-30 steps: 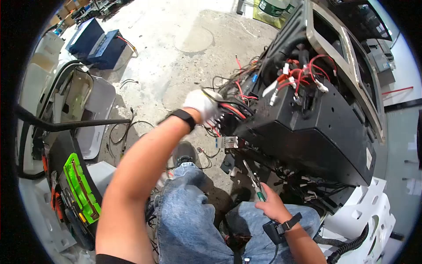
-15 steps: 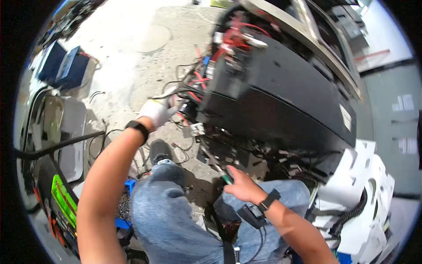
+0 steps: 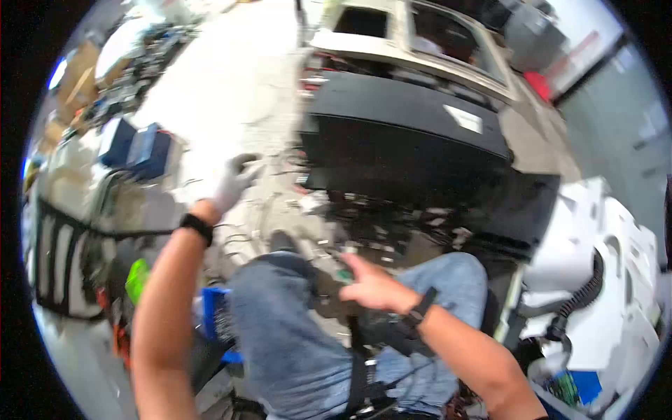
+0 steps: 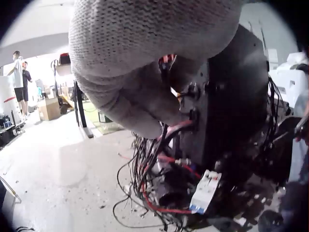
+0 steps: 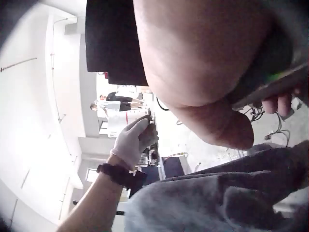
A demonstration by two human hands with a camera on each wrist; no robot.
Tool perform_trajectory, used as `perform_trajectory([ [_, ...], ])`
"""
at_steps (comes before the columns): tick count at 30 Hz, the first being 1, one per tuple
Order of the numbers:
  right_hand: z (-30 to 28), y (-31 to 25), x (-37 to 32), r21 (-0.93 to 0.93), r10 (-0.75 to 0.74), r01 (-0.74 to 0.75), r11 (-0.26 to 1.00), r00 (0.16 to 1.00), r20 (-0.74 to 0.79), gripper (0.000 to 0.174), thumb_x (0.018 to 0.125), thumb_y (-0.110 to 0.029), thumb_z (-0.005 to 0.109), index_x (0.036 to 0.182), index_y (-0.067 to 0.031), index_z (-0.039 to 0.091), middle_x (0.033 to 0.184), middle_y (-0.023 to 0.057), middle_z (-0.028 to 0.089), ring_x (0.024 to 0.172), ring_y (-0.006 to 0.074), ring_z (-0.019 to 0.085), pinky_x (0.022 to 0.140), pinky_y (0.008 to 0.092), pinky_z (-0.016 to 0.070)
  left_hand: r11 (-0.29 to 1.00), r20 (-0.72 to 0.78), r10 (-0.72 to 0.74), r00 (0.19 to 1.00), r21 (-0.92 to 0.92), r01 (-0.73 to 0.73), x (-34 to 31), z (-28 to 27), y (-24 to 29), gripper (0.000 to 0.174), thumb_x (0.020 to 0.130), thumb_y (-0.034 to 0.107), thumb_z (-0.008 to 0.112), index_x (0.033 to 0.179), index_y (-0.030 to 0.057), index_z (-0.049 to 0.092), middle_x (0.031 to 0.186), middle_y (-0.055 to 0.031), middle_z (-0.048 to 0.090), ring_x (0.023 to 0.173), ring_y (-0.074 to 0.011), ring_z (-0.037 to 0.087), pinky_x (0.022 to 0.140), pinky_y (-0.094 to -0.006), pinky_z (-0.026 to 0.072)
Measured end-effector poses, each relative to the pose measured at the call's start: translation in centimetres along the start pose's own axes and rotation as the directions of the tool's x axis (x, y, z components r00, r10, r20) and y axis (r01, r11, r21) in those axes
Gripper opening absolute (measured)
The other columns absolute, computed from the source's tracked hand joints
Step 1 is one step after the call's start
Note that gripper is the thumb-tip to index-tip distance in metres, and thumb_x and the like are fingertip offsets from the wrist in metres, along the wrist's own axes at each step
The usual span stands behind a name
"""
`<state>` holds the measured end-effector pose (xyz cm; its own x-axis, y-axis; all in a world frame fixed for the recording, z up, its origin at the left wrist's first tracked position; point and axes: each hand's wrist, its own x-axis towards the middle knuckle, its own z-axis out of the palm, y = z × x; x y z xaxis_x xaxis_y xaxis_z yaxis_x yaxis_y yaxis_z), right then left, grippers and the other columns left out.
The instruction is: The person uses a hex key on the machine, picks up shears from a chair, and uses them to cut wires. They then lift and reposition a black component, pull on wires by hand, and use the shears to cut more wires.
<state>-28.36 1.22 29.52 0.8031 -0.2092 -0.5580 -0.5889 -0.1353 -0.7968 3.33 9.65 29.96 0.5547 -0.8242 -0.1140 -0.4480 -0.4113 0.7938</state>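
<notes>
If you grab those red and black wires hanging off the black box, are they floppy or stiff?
Probably floppy: the wires droop in loose loops below the black box. They look tangled, so they would likely snag rather than slide free. The white breaker among them may swing along if they are pulled.

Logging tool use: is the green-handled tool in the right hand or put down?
In hand: the right hand curls its fingers round the green-handled tool in the right wrist view.

Left hand [image 3: 234, 180] now farther left, apart from black unit [image 3: 399, 140].
</notes>
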Motion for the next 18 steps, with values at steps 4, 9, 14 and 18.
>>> perform_trajectory([
  [4, -1.1, -2.1, -2.3, 0.466, -0.192, 0.157, 0.871, 0.981, 0.028, 0.063, 0.069, -0.007, 0.065, 0.127, 0.0004, 0.042, 0.117, 0.01, 0.054, 0.104, 0.0182, 0.052, 0.091, 0.0302, 0.0417, 0.978, -0.233, 0.197, 0.952, 0.12, -0.173, -3.7, -0.4, 6.0, 0.041, 0.088, 0.031, 0.059, 0.115, 0.0006, 0.058, 0.11, -0.0149, 0.063, 0.097, -0.0195, 0.059, 0.085, -0.0311, 0.0468],
  [9, -0.8, -7.4, -5.2, 0.765, -0.309, 0.289, 0.575, 0.943, -0.124, 0.072, 0.064, -0.007, 0.054, 0.133, -0.0009, 0.035, 0.103, 0.0158, 0.055, 0.095, 0.0273, 0.057, 0.088, 0.0364, 0.0449, 0.977, -0.471, 0.181, 0.864, -0.014, -0.212, -14.4, -0.6, 14.7, 0.029, 0.085, 0.022, 0.059, 0.103, -0.0005, 0.059, 0.091, -0.015, 0.065, 0.079, -0.0226, 0.063, 0.074, -0.0326, 0.0495],
  [14, 2.8, -12.8, -8.7, 0.773, -0.464, 0.362, 0.521, 0.88, -0.099, 0.083, 0.063, -0.018, 0.056, 0.139, -0.002, 0.026, 0.112, 0.018, 0.051, 0.107, 0.0303, 0.051, 0.099, 0.0405, 0.0355, 0.992, -0.277, -0.03, 0.961, -0.125, -0.005, -24.2, 0.9, 14.8, 0.029, 0.085, 0.027, 0.061, 0.096, 0.0001, 0.059, 0.086, -0.0152, 0.065, 0.079, -0.0242, 0.065, 0.07, -0.0326, 0.0501],
  [18, 6.2, -14.5, -8.6, 0.667, -0.564, 0.403, 0.626, 0.825, 0.03, 0.084, 0.065, -0.02, 0.057, 0.14, -0.0014, 0.024, 0.118, 0.0174, 0.051, 0.112, 0.0272, 0.049, 0.103, 0.0381, 0.0298, 0.992, -0.224, -0.07, 0.972, -0.121, 0.043, -29.4, 0.8, 13.4, 0.031, 0.084, 0.029, 0.063, 0.096, 0.0013, 0.06, 0.082, -0.0151, 0.065, 0.077, -0.0248, 0.066, 0.07, -0.0332, 0.0502],
])
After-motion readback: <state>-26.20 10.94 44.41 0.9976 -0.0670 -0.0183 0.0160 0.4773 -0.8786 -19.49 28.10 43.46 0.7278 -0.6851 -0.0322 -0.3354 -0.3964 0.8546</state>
